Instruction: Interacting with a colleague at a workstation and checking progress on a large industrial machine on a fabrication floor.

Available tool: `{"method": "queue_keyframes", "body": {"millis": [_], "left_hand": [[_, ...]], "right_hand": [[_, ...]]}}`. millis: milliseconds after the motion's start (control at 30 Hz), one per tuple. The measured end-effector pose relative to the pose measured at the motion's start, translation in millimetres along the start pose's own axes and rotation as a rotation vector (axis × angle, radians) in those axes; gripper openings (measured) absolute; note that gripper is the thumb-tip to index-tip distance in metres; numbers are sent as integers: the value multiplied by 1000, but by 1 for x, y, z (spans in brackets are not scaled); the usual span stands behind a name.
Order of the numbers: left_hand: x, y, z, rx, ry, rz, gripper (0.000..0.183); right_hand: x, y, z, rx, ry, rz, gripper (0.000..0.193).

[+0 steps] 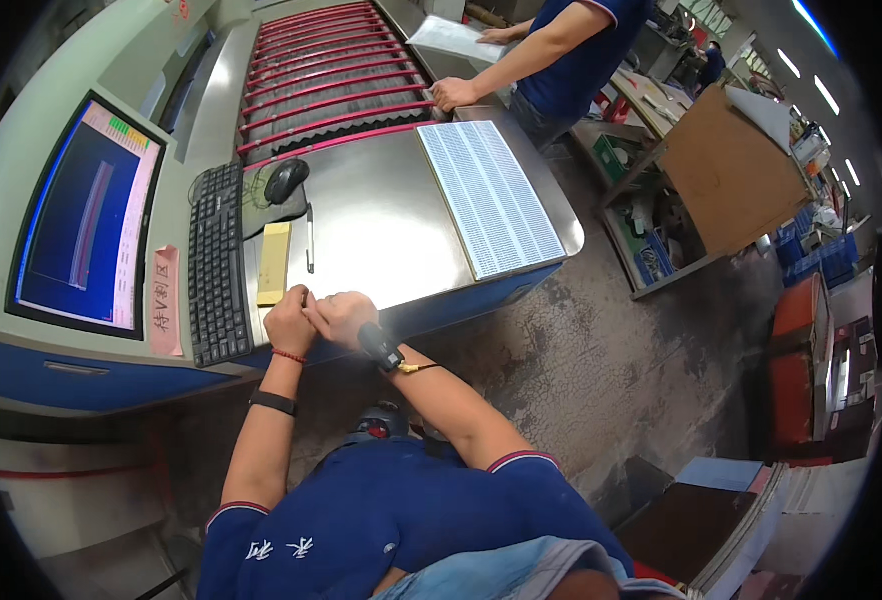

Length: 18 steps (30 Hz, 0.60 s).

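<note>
My left hand (290, 322) is closed in front of the metal worktop's near edge, fingers curled. My right hand (345, 318) meets it there, its fingers bent and pressed against the left fingertips. Whatever lies between the fingers, if anything, is too small to make out. Just beyond my left hand a yellow notepad (274, 262) lies on the worktop (371, 220). A pen (310, 240) rests to the right of the pad. A black device (379, 347) is strapped at my right wrist, and a dark band (273, 402) circles my left forearm.
Left stand a keyboard (217, 265), a mouse (286, 181) and a lit monitor (86, 215). A white perforated panel (491, 200) lies at the worktop's right. Behind is a bed with red bars (331, 85). A co-worker's hand (454, 94) rests at its edge.
</note>
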<state>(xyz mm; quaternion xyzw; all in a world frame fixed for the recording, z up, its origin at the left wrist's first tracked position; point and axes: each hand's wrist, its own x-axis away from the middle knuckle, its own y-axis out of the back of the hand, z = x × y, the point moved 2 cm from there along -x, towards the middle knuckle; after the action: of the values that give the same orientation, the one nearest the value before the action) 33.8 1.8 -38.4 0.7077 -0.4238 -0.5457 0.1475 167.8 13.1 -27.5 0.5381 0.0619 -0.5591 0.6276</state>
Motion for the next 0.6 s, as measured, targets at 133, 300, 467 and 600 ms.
{"method": "queue_keyframes", "body": {"millis": [133,300,467,600], "left_hand": [[0,-5,-4,-4,26,36,6],[1,-3,-2,-19,32,54,7],[2,-3,-1,-21,24,49,6],[1,-3,-5,-20,34,50,6]], "right_hand": [[5,-2,-6,32,-10,-62,29],[4,-2,-6,19,15,-75,28],[4,-1,-4,12,30,-66,28],[5,-2,-7,9,15,-69,28]]}}
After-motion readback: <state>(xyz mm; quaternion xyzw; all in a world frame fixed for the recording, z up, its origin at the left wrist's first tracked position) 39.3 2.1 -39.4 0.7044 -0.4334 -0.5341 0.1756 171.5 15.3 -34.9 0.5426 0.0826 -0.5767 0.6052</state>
